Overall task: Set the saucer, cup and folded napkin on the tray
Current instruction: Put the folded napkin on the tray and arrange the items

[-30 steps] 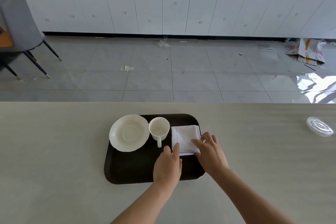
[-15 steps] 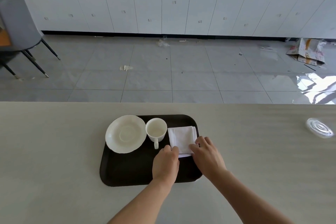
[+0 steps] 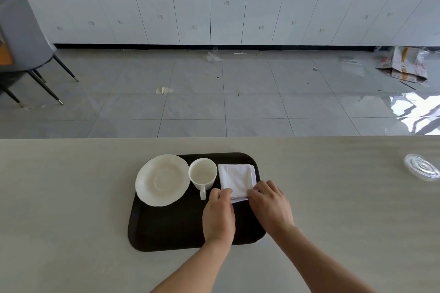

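A dark tray (image 3: 166,228) lies on the pale table in front of me. On its far left sits a white saucer (image 3: 162,179), overhanging the tray's left rim. A white cup (image 3: 202,173) stands upright beside it, handle pointing toward me. A folded white napkin (image 3: 237,178) lies at the tray's far right. My left hand (image 3: 219,216) pinches the napkin's near left corner. My right hand (image 3: 270,207) holds its near right corner, fingers on the cloth.
A clear plastic lid (image 3: 422,169) lies on the table at the far right. Beyond the table's far edge are a tiled floor with litter, white cabinets and a grey chair (image 3: 21,38) at the left.
Both hands have stayed on the napkin's near edge. The napkin sits a little straighter on the tray's right side. The view has shifted slightly.
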`<state>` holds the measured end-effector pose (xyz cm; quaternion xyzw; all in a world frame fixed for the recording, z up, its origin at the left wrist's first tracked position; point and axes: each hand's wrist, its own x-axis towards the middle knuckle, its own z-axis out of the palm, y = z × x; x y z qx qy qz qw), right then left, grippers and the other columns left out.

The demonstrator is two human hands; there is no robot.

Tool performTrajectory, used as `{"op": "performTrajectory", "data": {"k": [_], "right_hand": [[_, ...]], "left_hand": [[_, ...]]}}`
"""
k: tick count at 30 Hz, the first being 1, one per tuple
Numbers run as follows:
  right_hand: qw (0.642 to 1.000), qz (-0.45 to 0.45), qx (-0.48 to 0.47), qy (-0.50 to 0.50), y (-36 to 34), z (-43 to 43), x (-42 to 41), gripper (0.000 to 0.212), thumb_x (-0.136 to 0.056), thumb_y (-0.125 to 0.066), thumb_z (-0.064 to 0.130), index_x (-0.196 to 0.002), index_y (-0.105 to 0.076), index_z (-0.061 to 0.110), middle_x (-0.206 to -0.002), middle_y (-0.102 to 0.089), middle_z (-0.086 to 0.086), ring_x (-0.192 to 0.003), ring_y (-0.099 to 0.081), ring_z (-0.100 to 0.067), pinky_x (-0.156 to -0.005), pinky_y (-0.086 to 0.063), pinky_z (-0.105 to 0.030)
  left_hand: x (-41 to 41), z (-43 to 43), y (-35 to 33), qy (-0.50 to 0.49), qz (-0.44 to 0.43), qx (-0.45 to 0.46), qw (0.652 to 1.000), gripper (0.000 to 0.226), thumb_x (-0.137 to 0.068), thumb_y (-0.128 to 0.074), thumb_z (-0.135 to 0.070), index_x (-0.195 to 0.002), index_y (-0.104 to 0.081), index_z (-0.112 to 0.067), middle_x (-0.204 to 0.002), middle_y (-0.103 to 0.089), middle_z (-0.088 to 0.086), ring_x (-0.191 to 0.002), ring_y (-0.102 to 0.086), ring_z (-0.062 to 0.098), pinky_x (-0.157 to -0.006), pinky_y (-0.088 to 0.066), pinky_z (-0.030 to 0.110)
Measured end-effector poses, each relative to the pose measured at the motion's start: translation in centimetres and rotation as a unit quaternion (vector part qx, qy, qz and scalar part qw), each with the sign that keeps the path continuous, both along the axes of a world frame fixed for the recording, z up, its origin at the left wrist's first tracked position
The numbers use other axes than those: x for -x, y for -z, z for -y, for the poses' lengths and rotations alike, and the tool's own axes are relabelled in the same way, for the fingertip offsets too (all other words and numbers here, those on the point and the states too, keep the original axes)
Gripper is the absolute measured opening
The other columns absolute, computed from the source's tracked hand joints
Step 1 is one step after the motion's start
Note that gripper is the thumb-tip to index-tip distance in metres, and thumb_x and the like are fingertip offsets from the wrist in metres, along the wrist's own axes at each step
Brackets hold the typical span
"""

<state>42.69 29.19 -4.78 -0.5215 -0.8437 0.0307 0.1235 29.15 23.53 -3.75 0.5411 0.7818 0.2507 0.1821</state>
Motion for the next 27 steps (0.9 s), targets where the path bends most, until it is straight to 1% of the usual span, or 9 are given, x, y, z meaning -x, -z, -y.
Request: {"op": "performTrajectory", "data": {"k": [2,6,11,13,15,17,19,23,27], "right_hand": [[1.000,-0.002,-0.003,0.006,0.0,-0.2,0.3,0.027,-0.056,-0.081,-0.003,-0.059,-0.060,0.014,-0.070,-0.061,-0.001,-0.060,-0.055,-0.025,-0.049,-0.049,-0.034],[1.000,0.005,-0.010,0.007,0.0,-0.6,0.7,0.025,-0.056,-0.081,-0.001,-0.061,-0.061,0.015,-0.072,-0.062,0.000,-0.061,-0.057,-0.025,-0.049,-0.049,-0.034],[1.000,0.001,-0.011,0.012,0.4,-1.1,0.8,0.026,-0.055,-0.083,0.002,-0.065,-0.064,0.016,-0.076,-0.065,0.000,-0.066,-0.059,-0.026,-0.052,-0.049,-0.033],[1.000,-0.004,-0.012,0.014,0.6,-1.0,0.7,0.026,-0.056,-0.084,0.003,-0.067,-0.064,0.016,-0.078,-0.065,0.001,-0.068,-0.060,-0.026,-0.053,-0.050,-0.033],[1.000,-0.007,-0.011,0.014,0.6,-0.9,0.7,0.027,-0.056,-0.085,0.004,-0.068,-0.065,0.016,-0.078,-0.066,0.001,-0.070,-0.060,-0.026,-0.054,-0.050,-0.033],[1.000,-0.002,-0.007,0.022,0.5,-1.0,0.8,0.027,-0.056,-0.086,0.005,-0.068,-0.065,0.016,-0.078,-0.066,0.001,-0.070,-0.061,-0.026,-0.054,-0.050,-0.033],[0.999,0.000,0.001,0.035,0.5,-0.9,1.1,0.026,-0.057,-0.086,0.007,-0.067,-0.064,0.017,-0.076,-0.065,0.002,-0.069,-0.059,-0.026,-0.054,-0.050,-0.032],[0.998,-0.015,0.023,0.063,0.3,-0.7,1.8,0.023,-0.061,-0.083,0.010,-0.067,-0.063,0.017,-0.077,-0.064,0.001,-0.071,-0.057,-0.026,-0.053,-0.050,-0.034],[0.997,-0.028,0.037,0.063,0.3,-0.9,1.5,0.014,-0.073,-0.078,0.016,-0.073,-0.065,0.019,-0.085,-0.064,0.003,-0.077,-0.058,-0.024,-0.053,-0.049,-0.032]], "left_hand": [[-0.3,-0.1,0.0,-0.016,0.019,-0.009,1.000,0.032,-0.086,-0.060,-0.001,-0.115,-0.065,-0.013,-0.099,-0.059,0.005,-0.079,-0.062,0.021,-0.065,-0.048,0.026],[-0.5,0.0,0.1,-0.009,0.015,-0.003,1.000,0.045,-0.082,-0.055,0.000,-0.125,-0.057,-0.012,-0.104,-0.054,0.003,-0.087,-0.055,0.017,-0.074,-0.045,0.021],[-0.3,0.3,0.5,0.040,-0.054,0.034,0.997,0.060,-0.081,-0.048,-0.014,-0.140,-0.035,-0.013,-0.120,-0.046,0.006,-0.103,-0.047,0.019,-0.093,-0.043,0.025],[-0.3,0.7,0.7,0.051,-0.073,0.047,0.995,0.063,-0.082,-0.047,-0.017,-0.143,-0.029,-0.012,-0.136,-0.039,0.013,-0.118,-0.045,0.024,-0.102,-0.040,0.028],[-0.4,1.0,0.7,0.066,-0.090,0.061,0.992,0.066,-0.086,-0.047,-0.018,-0.147,-0.023,-0.009,-0.153,-0.021,0.021,-0.136,-0.034,0.030,-0.111,-0.035,0.032],[-0.7,1.3,0.8,0.086,-0.103,0.060,0.989,0.070,-0.087,-0.048,-0.018,-0.150,-0.019,-0.008,-0.159,-0.005,0.023,-0.146,-0.021,0.032,-0.113,-0.034,0.035],[-0.9,1.4,0.9,0.099,-0.119,0.050,0.987,0.073,-0.087,-0.051,-0.019,-0.151,-0.018,-0.007,-0.160,0.002,0.022,-0.149,-0.012,0.031,-0.112,-0.036,0.035],[-0.6,1.3,1.1,0.114,-0.139,0.058,0.982,0.072,-0.088,-0.050,-0.024,-0.151,-0.019,-0.008,-0.161,-0.003,0.021,-0.149,-0.010,0.033,-0.111,-0.036,0.037],[-0.2,1.0,1.1,0.134,-0.166,0.090,0.973,0.074,-0.091,-0.047,-0.035,-0.152,-0.014,-0.010,-0.161,0.003,0.020,-0.149,0.000,0.034,-0.115,-0.030,0.042]]}}
